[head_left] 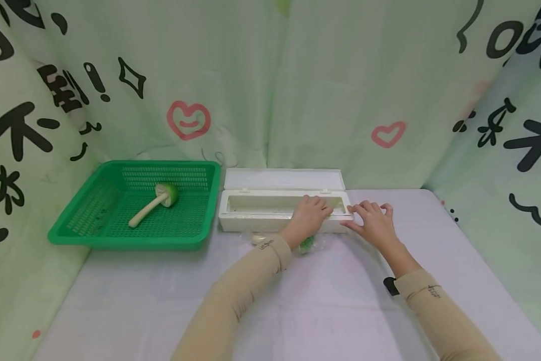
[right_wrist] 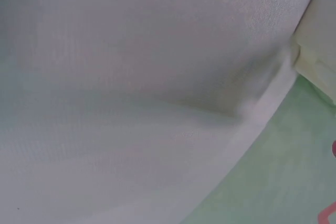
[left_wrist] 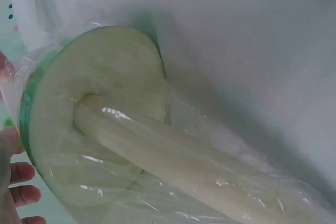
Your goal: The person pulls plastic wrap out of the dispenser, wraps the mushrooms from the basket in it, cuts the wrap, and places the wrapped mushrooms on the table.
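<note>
A white long box (head_left: 279, 225) stands with its lid (head_left: 284, 179) raised, showing the long slot on top. My left hand (head_left: 307, 218) reaches over its front edge with fingers at the right part of the slot; I cannot tell whether they pinch anything. At the box's right end my right hand (head_left: 373, 223) grips the corner between thumb and fingers. Under the left wrist lies a mushroom-shaped thing, its pale stem (left_wrist: 173, 156) and flat round underside (left_wrist: 113, 66) covered by clear plastic film (left_wrist: 294, 192). Left fingertips (left_wrist: 23, 195) show beside its green rim. The right hand is outside the right wrist view.
A green plastic basket (head_left: 130, 246) sits left of the box, with another mushroom-shaped thing (head_left: 153, 206) inside, green-capped and pale-stemmed. A white cloth (head_left: 297, 311) covers the table. Printed pale green curtains (head_left: 342, 90) enclose the back and sides.
</note>
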### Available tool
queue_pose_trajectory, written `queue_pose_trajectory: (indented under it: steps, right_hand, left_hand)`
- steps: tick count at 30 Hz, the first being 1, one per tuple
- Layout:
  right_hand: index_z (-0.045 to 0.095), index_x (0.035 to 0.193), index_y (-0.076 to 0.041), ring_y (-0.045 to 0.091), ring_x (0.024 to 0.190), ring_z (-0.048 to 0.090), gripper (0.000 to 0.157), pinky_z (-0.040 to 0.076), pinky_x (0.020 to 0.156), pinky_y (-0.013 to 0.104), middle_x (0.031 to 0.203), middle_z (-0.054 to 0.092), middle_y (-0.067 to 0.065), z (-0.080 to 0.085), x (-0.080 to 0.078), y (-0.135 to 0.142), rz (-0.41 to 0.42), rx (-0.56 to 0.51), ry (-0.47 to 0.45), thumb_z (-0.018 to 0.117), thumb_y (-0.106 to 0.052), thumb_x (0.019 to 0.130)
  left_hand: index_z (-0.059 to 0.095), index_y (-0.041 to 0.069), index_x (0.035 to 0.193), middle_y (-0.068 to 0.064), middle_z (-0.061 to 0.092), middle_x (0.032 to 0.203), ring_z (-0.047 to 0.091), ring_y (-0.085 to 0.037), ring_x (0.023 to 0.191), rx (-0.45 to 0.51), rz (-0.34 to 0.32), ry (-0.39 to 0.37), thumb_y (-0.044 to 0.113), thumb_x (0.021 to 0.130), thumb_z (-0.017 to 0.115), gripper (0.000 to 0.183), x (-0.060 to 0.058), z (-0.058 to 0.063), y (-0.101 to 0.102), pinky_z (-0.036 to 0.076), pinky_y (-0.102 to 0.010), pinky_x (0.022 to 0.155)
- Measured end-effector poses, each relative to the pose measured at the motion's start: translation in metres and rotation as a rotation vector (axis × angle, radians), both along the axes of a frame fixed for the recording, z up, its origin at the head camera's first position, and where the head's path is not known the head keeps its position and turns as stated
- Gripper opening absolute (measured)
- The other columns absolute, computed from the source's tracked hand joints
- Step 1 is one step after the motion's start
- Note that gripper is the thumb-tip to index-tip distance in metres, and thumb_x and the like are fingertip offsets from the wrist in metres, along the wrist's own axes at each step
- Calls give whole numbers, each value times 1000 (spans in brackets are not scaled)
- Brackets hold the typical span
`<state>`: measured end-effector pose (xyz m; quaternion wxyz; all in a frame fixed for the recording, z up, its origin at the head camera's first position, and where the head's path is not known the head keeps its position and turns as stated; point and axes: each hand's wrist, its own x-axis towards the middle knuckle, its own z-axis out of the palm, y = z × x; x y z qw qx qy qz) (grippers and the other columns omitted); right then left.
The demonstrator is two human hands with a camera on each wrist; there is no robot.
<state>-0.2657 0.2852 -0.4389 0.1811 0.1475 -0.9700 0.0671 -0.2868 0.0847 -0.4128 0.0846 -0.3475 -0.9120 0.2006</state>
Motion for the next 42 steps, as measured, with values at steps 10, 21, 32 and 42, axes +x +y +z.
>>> queue_pose_trajectory:
  steps: [10,21,32,42]
  right_hand:
    - [64,106,-10,33,94,51,47,21,88,56,101,57,11,-3,0,-6,-8,-5,-38,70,-43,74]
    - [63,106,-8,33,94,49,44,20,89,57,102,56,13,3,5,1,-26,-44,-70,70,-38,76]
    - [63,107,-8,32,95,49,45,20,89,56,103,57,13,-4,1,-8,-6,-38,-80,68,-42,77]
    - [62,108,-8,32,94,49,52,20,88,56,103,57,13,-1,-2,-3,-10,-51,-62,64,-49,78]
  left_hand:
    - [38,34,134,9,40,129,38,-10,115,7,33,-6,30,98,38,37,1,-4,-18,32,-29,91]
    - [46,29,122,6,41,114,40,-11,102,34,61,26,22,95,46,28,0,-6,-62,34,-26,84]
    - [49,26,119,3,40,111,37,-12,98,-49,118,21,20,95,45,25,11,6,-97,32,-28,85]
    - [53,25,111,1,40,104,35,-15,94,-100,241,56,21,95,45,19,11,13,-150,31,-30,80]
